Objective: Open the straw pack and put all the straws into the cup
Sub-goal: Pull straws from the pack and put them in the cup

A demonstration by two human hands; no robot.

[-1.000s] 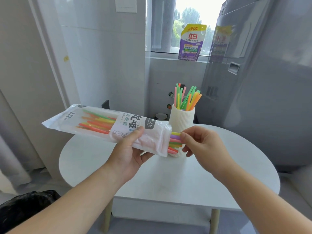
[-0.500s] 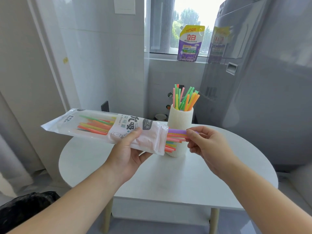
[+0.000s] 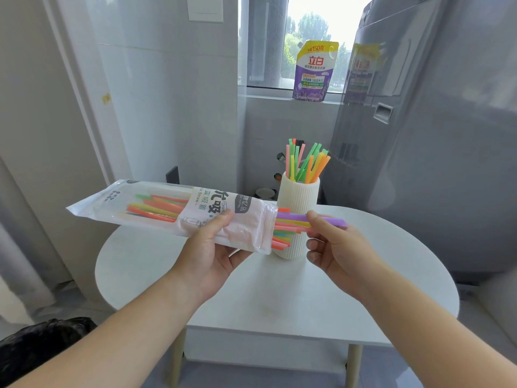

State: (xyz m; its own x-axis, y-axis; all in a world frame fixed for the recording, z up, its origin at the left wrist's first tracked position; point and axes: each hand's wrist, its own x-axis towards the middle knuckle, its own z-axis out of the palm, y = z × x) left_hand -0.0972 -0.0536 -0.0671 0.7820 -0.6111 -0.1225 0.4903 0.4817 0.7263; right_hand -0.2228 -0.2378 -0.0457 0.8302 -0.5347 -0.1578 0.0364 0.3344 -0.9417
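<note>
Two hands are up in my view, both raised above the white worktop (image 3: 279, 303). My left hand (image 3: 212, 256) grips the straw pack (image 3: 173, 214) from below, thumb across the printed front and fingers curled under it. The pack lies nearly level, its sealed end out to the left and its open end to the right. A bundle of straws (image 3: 281, 236) in orange, green, yellow and pink pokes out of that open end, and more show through the clear part of the wrapper further left.

My right hand (image 3: 335, 247) pinches a purple straw (image 3: 333, 220) between thumb and fingers just beside the pack's mouth. One end of that straw sits inside the pack, and its other end sticks out past my fingers to the right. A yellow straw lies right under it, but I cannot tell whether I am gripping that one too.

The ribbed white cup (image 3: 298, 197) stands upright on the worktop behind the pack's open end, between my two hands from this angle. Whether the pack touches it I cannot say. The straws in the cup (image 3: 306, 163) fan out above its rim.

A purple pouch (image 3: 314, 71) stands on the window sill (image 3: 279, 97) behind. A grey appliance (image 3: 447, 135) fills the right side, and a black bag (image 3: 36, 345) sits low on the left.
</note>
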